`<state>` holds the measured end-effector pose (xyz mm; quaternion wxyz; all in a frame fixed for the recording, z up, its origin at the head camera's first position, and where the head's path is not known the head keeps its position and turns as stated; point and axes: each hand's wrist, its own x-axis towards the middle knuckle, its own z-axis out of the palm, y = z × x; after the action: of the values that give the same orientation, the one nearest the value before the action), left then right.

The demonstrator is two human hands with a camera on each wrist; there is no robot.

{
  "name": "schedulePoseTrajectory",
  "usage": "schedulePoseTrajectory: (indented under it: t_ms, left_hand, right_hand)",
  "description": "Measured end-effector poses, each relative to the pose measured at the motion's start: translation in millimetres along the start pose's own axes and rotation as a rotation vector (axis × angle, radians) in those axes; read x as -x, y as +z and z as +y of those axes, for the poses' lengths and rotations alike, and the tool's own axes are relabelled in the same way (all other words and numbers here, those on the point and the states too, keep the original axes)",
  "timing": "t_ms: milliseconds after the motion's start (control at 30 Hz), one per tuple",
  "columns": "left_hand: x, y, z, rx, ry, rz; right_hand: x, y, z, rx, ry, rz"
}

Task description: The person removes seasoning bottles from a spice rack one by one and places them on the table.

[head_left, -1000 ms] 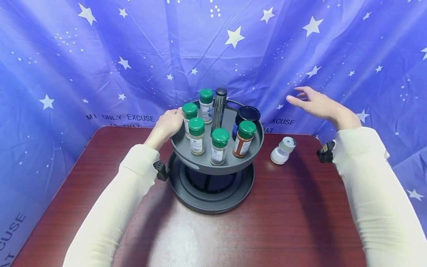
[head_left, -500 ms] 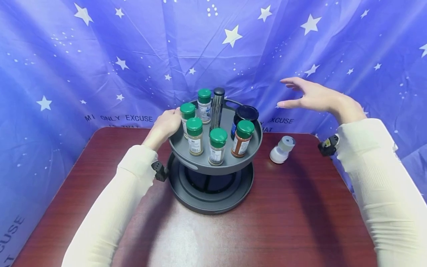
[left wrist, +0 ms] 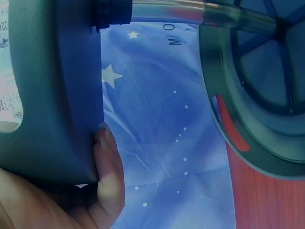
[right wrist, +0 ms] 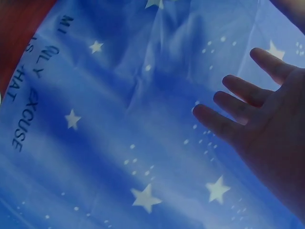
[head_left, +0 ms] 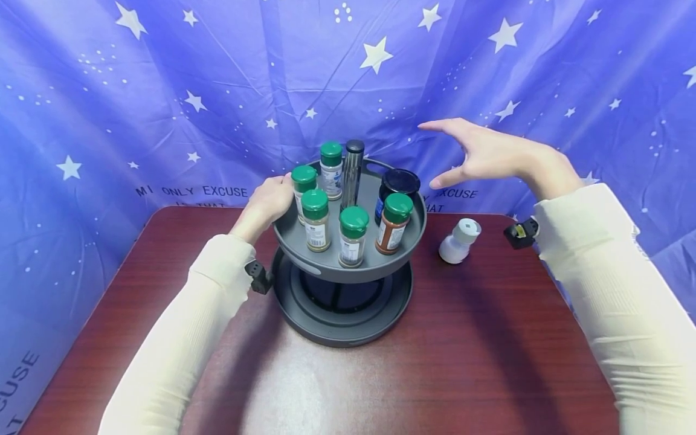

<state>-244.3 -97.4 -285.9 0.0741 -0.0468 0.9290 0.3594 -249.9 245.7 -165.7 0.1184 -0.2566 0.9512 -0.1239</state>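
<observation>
Two-tier rack (head_left: 337, 335) on table (head_left: 435, 338); left hand (head_left: 273, 199) clamped round upper tray (head_left: 356, 275), left rim. Right hand (head_left: 492, 151) in air near black-lidded jar (head_left: 401, 180), thumb and fingers apart. Tray looks stiff, smooth, probably top-heavy; rim the surest hold, bottles (head_left: 351, 241) could topple if jerked

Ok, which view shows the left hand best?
The left wrist view: close up, the left hand grips the top tray, fingers against its underside. Head shows mostly the hand's back, at the tray's edge; right wrist shows none of it.
</observation>
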Motion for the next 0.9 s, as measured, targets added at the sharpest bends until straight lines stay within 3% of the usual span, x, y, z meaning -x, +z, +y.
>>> schedulePoseTrajectory:
  t_ms: [200,400,900]
  left_hand:
    - [-0.4,-0.3,-0.7,0.005,0.004,0.006]
    - [-1.8,0.1,-1.0,0.005,0.009,0.004]
    - [-2.1,-0.3,-2.1,0.000,0.011,0.002]
  right_hand:
    - [-5,4,-15,0.063,-0.077,-0.034]
    - [-8,11,-29,0.098,-0.085,-0.082]
    - [-17,31,-45,0.126,-0.209,-0.080]
